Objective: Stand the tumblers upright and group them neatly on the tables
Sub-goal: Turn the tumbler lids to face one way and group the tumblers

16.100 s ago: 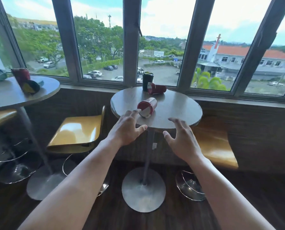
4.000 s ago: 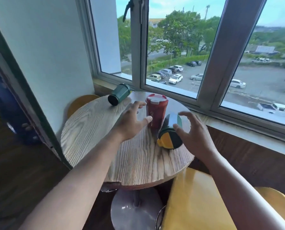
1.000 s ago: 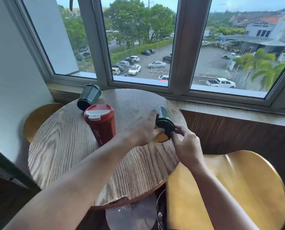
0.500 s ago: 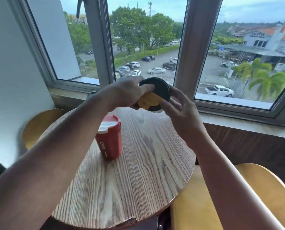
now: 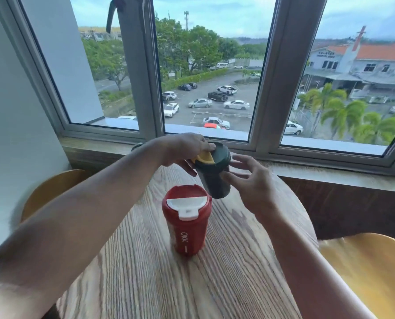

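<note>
While standing upright on the tabletop, sitting untouched: red tumbler. Gripping green tumbler at its lid: left hand. Hovering open beside it: right hand.

I am showing two bare forearms with no sleeves reaching them, and my left hand and right hand are wearing no gloves, rings or watch.

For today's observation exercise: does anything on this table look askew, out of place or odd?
Yes. The green tumbler is tilted, not standing: the left hand grips its lid end, where a yellow flap sticks out, and the right hand is open beside it. The red tumbler stands upright on the wooden table.
</note>
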Motion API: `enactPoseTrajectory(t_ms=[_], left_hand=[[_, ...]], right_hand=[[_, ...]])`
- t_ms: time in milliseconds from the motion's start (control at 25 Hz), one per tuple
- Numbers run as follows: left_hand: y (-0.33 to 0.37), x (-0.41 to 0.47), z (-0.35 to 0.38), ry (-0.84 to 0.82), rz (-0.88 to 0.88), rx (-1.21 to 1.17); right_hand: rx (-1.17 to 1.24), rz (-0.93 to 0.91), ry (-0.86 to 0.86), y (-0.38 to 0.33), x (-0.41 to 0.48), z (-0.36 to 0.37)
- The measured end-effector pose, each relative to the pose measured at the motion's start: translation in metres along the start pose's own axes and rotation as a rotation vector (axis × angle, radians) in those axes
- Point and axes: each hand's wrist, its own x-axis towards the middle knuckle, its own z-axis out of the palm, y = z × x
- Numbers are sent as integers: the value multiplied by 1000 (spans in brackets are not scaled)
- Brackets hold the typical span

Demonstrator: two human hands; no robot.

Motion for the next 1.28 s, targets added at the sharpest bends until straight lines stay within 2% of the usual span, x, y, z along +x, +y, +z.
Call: enactPoseTrajectory(t_ms=[160, 280, 480, 720, 920, 1040, 1160, 1280], left_hand=[[-14, 20, -2, -65, 31, 51], [-19, 30, 0, -69, 105, 59], [-29, 35, 3, -55, 217, -101], [-49, 38, 0, -46, 293, -268], [-67, 38, -5, -212, 335, -487], [-72, 37, 0, -335, 374, -612], [-71, 35, 5, -398, 401, -632], [-73, 36, 8, -397, 426, -619]], right_hand=[[-139, 36, 54, 9, -4, 20], [-95, 62, 104, 17, -7, 28], [144, 113, 81, 26, -13, 31], [114, 108, 163, 35, -22, 30], [235, 121, 33, 35, -22, 27], [158, 106, -33, 34, -21, 22], [94, 95, -61, 34, -21, 21], [132, 105, -76, 37, -25, 17]])
